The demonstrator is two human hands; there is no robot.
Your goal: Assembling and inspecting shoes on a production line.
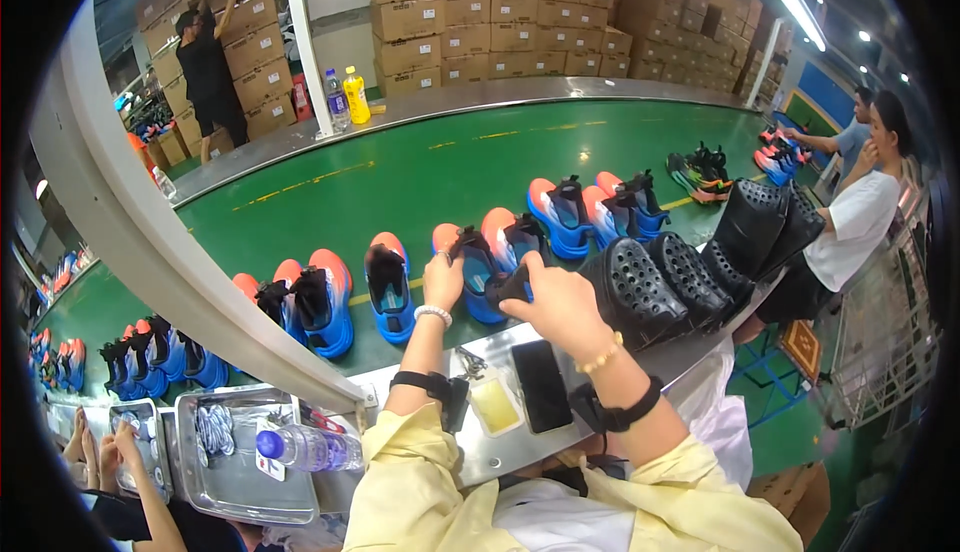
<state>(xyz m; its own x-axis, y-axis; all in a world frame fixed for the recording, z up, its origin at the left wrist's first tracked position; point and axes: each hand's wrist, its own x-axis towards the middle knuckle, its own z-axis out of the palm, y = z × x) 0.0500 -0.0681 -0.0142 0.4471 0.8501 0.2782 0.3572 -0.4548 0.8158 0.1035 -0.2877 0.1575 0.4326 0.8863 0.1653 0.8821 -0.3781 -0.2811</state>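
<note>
A blue, white and orange sneaker with a black collar stands between my hands on the green belt. My left hand is closed on the left side of its opening. At its heel, my right hand pinches the black collar, and the fingertips are partly hidden. Right behind it is another sneaker of the same colours. A single sneaker stands to the left, toe pointing away. Large black perforated clogs stand close to the right of my right hand.
The green conveyor belt carries more sneakers on both sides. On the metal ledge lie a black phone and a yellow card holder. A metal tray and plastic bottle sit left. Co-workers stand right; a white post rises left.
</note>
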